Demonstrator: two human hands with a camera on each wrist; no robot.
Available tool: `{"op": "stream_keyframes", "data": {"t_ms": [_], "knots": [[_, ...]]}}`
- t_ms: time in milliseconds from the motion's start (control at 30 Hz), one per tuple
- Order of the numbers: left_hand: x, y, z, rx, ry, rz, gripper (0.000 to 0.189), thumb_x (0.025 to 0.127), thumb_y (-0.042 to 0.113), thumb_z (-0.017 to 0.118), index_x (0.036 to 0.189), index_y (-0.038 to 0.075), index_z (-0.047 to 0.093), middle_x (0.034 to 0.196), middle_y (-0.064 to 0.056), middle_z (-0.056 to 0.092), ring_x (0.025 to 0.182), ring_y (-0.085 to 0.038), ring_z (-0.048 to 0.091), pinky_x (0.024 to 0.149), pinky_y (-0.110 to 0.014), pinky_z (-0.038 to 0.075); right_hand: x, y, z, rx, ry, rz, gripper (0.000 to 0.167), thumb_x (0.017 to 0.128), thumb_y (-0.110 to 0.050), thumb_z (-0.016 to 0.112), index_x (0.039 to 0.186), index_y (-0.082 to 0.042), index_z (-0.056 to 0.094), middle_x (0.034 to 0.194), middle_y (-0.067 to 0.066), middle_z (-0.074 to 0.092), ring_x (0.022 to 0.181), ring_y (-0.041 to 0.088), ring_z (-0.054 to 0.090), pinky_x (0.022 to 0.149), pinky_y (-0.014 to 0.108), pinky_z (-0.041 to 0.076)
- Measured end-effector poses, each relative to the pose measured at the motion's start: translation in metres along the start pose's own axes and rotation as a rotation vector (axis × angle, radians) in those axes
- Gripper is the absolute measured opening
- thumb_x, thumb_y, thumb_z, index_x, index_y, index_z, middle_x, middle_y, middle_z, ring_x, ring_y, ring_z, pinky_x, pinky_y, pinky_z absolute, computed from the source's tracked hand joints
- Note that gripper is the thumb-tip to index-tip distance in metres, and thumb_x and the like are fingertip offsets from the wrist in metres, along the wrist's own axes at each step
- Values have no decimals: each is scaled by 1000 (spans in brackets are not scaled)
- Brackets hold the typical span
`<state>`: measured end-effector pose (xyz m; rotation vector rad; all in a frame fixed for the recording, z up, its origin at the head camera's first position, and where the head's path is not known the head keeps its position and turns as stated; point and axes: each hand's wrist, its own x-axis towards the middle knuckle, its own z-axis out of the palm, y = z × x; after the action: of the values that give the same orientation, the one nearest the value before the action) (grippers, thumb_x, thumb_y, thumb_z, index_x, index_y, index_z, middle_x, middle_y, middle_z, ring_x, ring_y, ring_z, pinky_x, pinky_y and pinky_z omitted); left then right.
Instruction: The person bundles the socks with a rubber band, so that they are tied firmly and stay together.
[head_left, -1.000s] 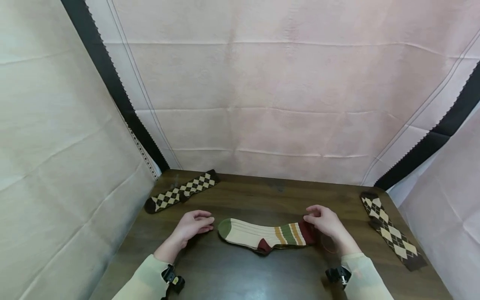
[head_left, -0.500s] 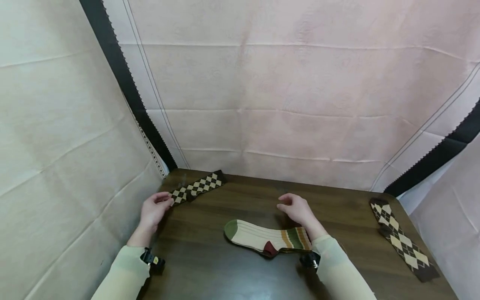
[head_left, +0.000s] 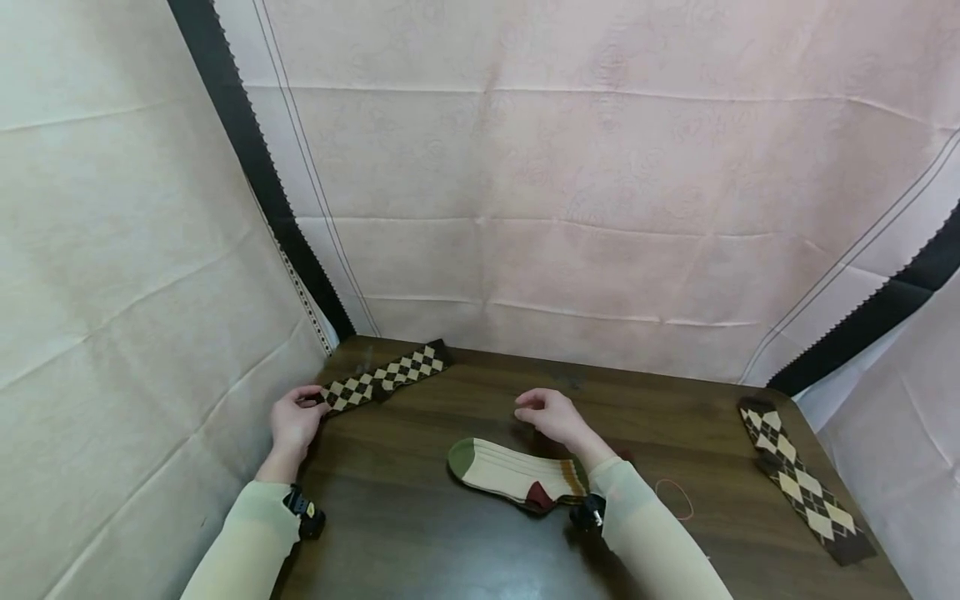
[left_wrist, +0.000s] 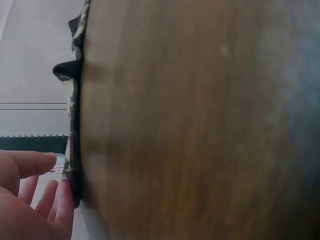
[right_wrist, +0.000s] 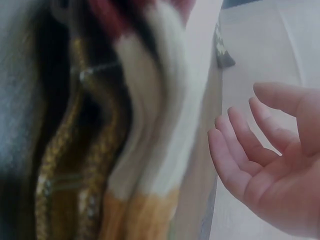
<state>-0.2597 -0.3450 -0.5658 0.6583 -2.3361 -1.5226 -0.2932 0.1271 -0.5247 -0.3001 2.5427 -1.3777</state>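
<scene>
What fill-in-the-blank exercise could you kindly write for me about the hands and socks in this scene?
1. The left hand is at one end of a diamond-patterned sock, while the right hand holds ____.
2. The cream sock near the middle has a toe coloured ____.
3. The second diamond-patterned sock lies along the person's ____ side of the table.

Missing words: nothing; green; right.

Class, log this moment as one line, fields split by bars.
left hand: at left argyle sock, grip unclear | right hand: holding nothing | cream sock: lying flat, partly hidden by right sleeve
</scene>
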Motion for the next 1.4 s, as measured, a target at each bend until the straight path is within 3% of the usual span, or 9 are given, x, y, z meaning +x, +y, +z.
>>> {"op": "stream_keyframes", "data": {"t_ms": [167, 367, 467, 600, 733, 833, 1000, 1167, 1400], "knots": [[1, -1, -1, 11, 72, -7, 42, 92, -1, 73, 134, 2, 71, 132, -23, 60, 119, -35, 53, 91, -44, 48, -2, -5, 0, 32, -31, -4, 29, 102, -19, 74, 127, -4, 73, 107, 3, 73, 96, 25, 68, 82, 40, 60], [5, -4, 1, 16, 51, -3, 49, 89, -5, 73, 137, 0, 67, 137, -27, 56, 125, -41, 50, 100, -51, 45, -5, -3, -6, 47, -51, -9, 30, 103, -17, 73, 128, -1, 71, 109, 4, 73, 97, 28, 69, 84, 43, 61], [5, -6, 3, 35, -18, -17, 54, 88, -8, 71, 141, -1, 63, 142, -29, 55, 129, -42, 51, 105, -53, 45, -4, -2, -7, 52, -63, -6, 31, 103, -16, 72, 129, 0, 71, 110, 5, 73, 97, 30, 69, 85, 45, 61], [2, 0, 6, 113, -180, -11, 56, 91, -8, 68, 146, 0, 61, 149, -30, 51, 135, -45, 49, 109, -57, 44, 0, -1, -7, 49, -83, -3, 32, 104, -16, 72, 130, 1, 70, 110, 7, 73, 98, 33, 69, 83, 44, 60], [-6, 9, 16, 169, -349, 54, 54, 91, -7, 71, 144, -2, 63, 150, -30, 52, 136, -46, 49, 110, -59, 44, 3, -1, -9, 64, -94, 13, 32, 105, -16, 71, 131, 2, 69, 112, 8, 74, 101, 36, 71, 84, 44, 60], [-14, 14, 29, 184, -426, 104, 52, 89, -7, 74, 140, 0, 67, 145, -28, 59, 133, -45, 54, 107, -58, 47, 6, -1, -10, 81, -97, 40, 33, 105, -16, 71, 132, 2, 69, 112, 9, 74, 105, 36, 71, 86, 45, 60], [-26, 22, 49, 191, -489, 144, 49, 87, -9, 79, 134, 4, 73, 137, -24, 64, 124, -41, 59, 101, -56, 51, 14, -4, -9, 38, -106, 53, 32, 104, -16, 72, 131, 0, 69, 108, 7, 73, 99, 29, 71, 81, 40, 60], [-32, 28, 60, 192, -531, 128, 49, 87, -9, 80, 132, 9, 75, 129, -20, 67, 120, -38, 60, 97, -52, 53, 32, -12, -1, -48, -153, 33, 30, 104, -13, 71, 130, 1, 70, 103, 9, 73, 92, 24, 69, 77, 37, 59], [-37, 30, 66, 190, -515, 147, 47, 87, -7, 80, 131, 9, 76, 133, -20, 66, 122, -38, 60, 100, -53, 51, 61, -29, 27, -32, -217, -15, 33, 104, -11, 68, 136, -1, 69, 120, 11, 72, 106, 25, 69, 89, 43, 60]]}}
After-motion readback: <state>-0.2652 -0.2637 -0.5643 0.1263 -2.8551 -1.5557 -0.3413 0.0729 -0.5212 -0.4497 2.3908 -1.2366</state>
